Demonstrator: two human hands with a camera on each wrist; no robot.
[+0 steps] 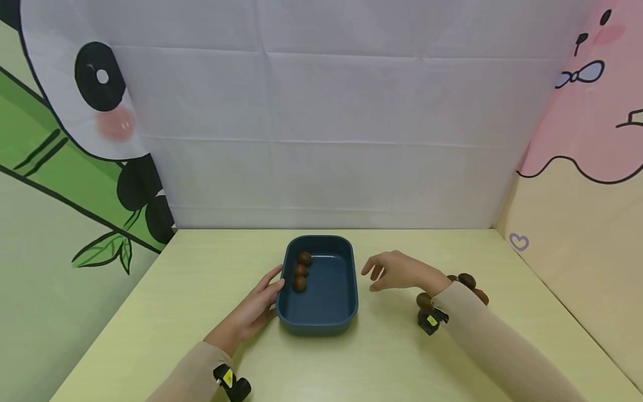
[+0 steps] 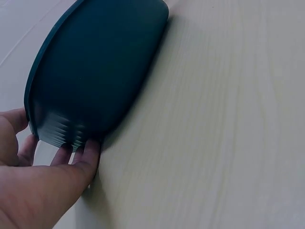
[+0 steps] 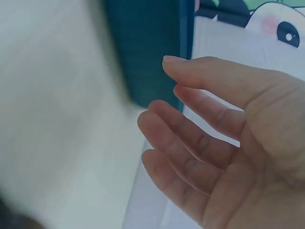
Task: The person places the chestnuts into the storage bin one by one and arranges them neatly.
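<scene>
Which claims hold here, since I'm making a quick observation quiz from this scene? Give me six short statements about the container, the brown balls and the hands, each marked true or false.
1. Three brown balls lie in the blue container. True.
2. In the head view, those three are nearer the container's right side. False: they are nearer its left side.
3. The left hand touches the container. True.
4. The right hand is apart from the container. True.
5. The right hand holds a brown ball. False: it holds nothing.
6. Every brown ball is in the container. False: other brown balls show outside it, beside the right sleeve.
</scene>
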